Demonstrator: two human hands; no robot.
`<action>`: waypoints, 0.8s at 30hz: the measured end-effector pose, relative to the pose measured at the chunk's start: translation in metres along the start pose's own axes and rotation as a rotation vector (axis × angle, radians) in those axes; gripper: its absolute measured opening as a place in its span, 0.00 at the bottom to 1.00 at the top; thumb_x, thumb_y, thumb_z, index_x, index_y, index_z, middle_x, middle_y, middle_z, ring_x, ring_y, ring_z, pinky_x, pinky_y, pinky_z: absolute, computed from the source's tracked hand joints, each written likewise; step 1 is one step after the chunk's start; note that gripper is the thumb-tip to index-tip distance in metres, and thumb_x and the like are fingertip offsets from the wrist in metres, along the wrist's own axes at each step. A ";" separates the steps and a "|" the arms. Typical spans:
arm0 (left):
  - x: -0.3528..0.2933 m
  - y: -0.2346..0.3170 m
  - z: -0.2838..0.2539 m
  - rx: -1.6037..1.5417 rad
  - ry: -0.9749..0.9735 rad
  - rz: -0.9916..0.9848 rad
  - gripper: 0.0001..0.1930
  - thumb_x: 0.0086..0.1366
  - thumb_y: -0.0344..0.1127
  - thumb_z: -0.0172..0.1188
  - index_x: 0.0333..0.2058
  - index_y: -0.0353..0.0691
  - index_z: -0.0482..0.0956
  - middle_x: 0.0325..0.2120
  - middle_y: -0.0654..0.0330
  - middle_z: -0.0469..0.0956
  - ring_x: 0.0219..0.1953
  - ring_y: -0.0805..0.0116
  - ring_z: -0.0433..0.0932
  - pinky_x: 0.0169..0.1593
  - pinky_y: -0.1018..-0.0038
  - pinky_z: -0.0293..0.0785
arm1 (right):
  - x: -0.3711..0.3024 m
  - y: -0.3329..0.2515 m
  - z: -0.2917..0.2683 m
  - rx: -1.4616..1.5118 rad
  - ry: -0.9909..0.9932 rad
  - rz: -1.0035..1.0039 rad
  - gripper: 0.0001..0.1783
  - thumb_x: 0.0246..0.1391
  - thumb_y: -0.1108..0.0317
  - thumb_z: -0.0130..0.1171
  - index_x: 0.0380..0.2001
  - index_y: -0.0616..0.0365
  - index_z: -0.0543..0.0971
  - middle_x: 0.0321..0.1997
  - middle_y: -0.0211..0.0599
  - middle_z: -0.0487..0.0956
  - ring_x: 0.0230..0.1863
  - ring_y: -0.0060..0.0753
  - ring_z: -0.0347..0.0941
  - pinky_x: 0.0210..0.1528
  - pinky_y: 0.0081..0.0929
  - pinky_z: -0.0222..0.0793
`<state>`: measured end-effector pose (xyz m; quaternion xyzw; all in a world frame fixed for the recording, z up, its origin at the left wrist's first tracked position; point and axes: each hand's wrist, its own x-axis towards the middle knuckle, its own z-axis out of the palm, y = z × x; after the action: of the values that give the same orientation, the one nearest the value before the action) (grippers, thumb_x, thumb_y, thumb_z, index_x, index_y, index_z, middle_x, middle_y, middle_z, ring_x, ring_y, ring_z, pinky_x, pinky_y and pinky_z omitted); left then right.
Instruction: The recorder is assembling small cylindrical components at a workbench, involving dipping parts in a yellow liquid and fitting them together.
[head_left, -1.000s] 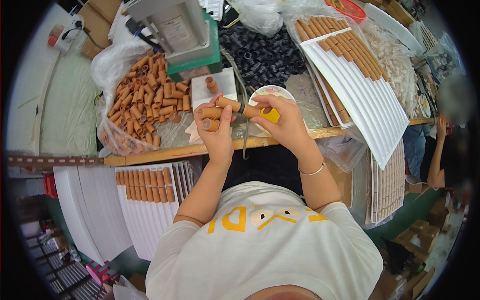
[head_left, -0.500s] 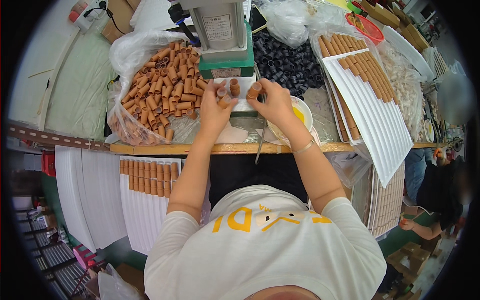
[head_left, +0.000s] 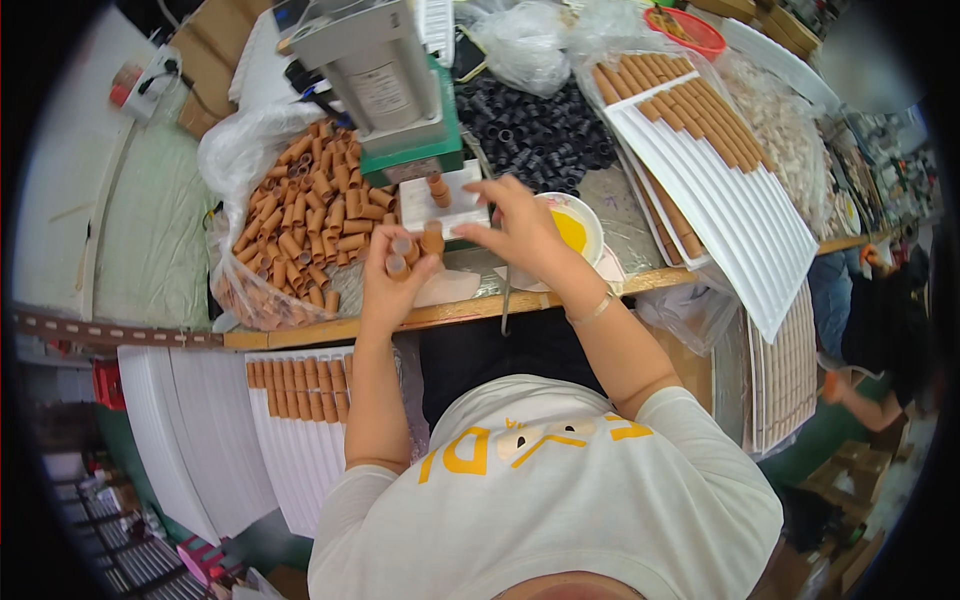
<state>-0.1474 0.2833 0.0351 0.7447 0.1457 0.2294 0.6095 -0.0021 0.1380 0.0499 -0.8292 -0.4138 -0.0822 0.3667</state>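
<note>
My left hand [head_left: 395, 282] is closed around several brown tubes [head_left: 397, 266], their pale ends facing up. Another brown tube [head_left: 432, 238] stands at its fingertips. Near the edge of the press's pale base plate [head_left: 464, 208], my right hand [head_left: 525, 228] has thumb and fingers spread with nothing between them. One brown ribbed tube [head_left: 439, 191] stands upright on that plate, below the green block [head_left: 408, 160] of the grey press [head_left: 378, 85]. Whether it touches the block above is hard to make out.
A plastic bag of loose brown tubes [head_left: 310, 215] lies left of the press; black caps [head_left: 535, 130] are heaped behind it. A bowl with yellow contents [head_left: 598, 245] sits beside my right wrist. White ribbed trays [head_left: 730, 215] lean at right; another tray [head_left: 290, 455] hangs below the table edge [head_left: 250, 340].
My left hand has drawn back toward me from the plate with its tubes. The right hand has let go of its tube and its fingers have spread. The whole view has tilted.
</note>
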 end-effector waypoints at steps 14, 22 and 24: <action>-0.048 0.015 0.108 0.278 -0.091 0.330 0.18 0.48 0.23 0.66 0.35 0.37 0.68 0.29 0.54 0.75 0.30 0.62 0.76 0.35 0.73 0.72 | -0.093 0.010 -0.075 0.043 0.095 -0.030 0.08 0.48 0.63 0.57 0.24 0.54 0.71 0.25 0.32 0.71 0.29 0.36 0.68 0.34 0.35 0.52; -0.061 0.029 0.121 0.224 -0.126 0.189 0.17 0.49 0.24 0.67 0.35 0.38 0.68 0.25 0.60 0.75 0.29 0.73 0.75 0.34 0.77 0.71 | -0.100 0.025 -0.085 0.021 -0.019 -0.050 0.12 0.48 0.59 0.54 0.19 0.54 0.72 0.21 0.36 0.73 0.28 0.40 0.70 0.35 0.38 0.54; -0.061 0.025 0.100 0.166 -0.197 0.050 0.18 0.49 0.24 0.67 0.36 0.39 0.67 0.27 0.62 0.75 0.31 0.75 0.74 0.36 0.79 0.70 | -0.102 0.039 -0.083 0.096 0.012 -0.002 0.14 0.49 0.59 0.54 0.18 0.56 0.74 0.22 0.40 0.74 0.28 0.46 0.70 0.35 0.41 0.56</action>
<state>-0.1485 0.1637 0.0342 0.8150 0.0852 0.1572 0.5513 -0.0251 0.0027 0.0439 -0.8097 -0.4159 -0.0674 0.4084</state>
